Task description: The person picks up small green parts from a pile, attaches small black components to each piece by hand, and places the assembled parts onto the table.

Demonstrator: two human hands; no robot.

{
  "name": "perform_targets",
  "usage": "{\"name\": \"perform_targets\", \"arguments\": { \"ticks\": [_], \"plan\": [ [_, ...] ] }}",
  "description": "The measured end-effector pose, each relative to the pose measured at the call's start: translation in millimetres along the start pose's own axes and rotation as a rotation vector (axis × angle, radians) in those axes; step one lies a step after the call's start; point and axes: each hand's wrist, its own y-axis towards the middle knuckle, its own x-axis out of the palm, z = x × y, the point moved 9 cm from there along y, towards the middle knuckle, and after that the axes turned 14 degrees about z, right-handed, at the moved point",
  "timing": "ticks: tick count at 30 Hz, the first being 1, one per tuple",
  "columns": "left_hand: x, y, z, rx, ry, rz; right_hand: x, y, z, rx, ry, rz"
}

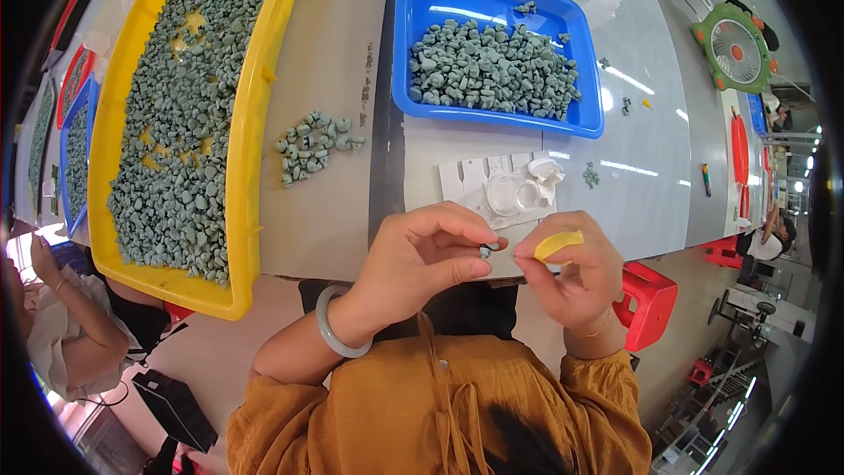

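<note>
1. The person's left hand [422, 251] grasps a small piece [485, 252] between thumb and forefinger; the piece is mostly hidden by the fingertips, and a greenish-grey bit shows in the gap.
2. The person's right hand [571, 268] is just beside it, thumb and forefinger drawn close together; whether something is pinched between them, I cannot tell. A yellow cover [558, 244] shows on one of its fingers.
3. Both hands are at the near edge of the table [325, 229], in front of the person's body, and the small piece is between them, nearer the left hand.
4. A bracelet [332, 321], pale and round, circles the left wrist.
5. Just beyond the hands lies a white card [453, 183] with clear round dishes [503, 195] and a crumpled tissue [547, 171] on it.
6. Farther back stands a blue tray [501, 120], with many greenish-grey stones [492, 66] heaped inside.
7. On the left, a long yellow tray [246, 123] holds a wide spread of similar stones, its floor showing through in places.
8. Between the two trays, a loose pile [316, 145] of such stones rests on the table.
9. To the right are a green fan [737, 51] on the table and a red stool [651, 299] below its edge.
</note>
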Motion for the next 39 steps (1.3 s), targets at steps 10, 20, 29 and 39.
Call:
{"name": "perform_targets", "arguments": {
  "ticks": [10, 20, 29, 39],
  "plan": [
    [-0.6, -0.3, 1.7, 0.028, 0.023, 0.004, 12.0, -6.7, -8.2, -0.090, -0.026, 0.020],
    [-3.2, -2.5, -1.9, -0.050, 0.066, 0.046, 12.1, -10.9, -23.7, -0.328, -0.018, -0.009],
    [-2.8, -1.3, -3.7, -0.030, 0.004, -0.014, 12.3, -11.1, 4.6, 0.012, 0.128, 0.029],
    [3.6, -6.8, 1.0, 0.044, 0.090, -0.060, 8.4, -20.9, -15.8, -0.262, 0.029, 0.027]
  ]
}}
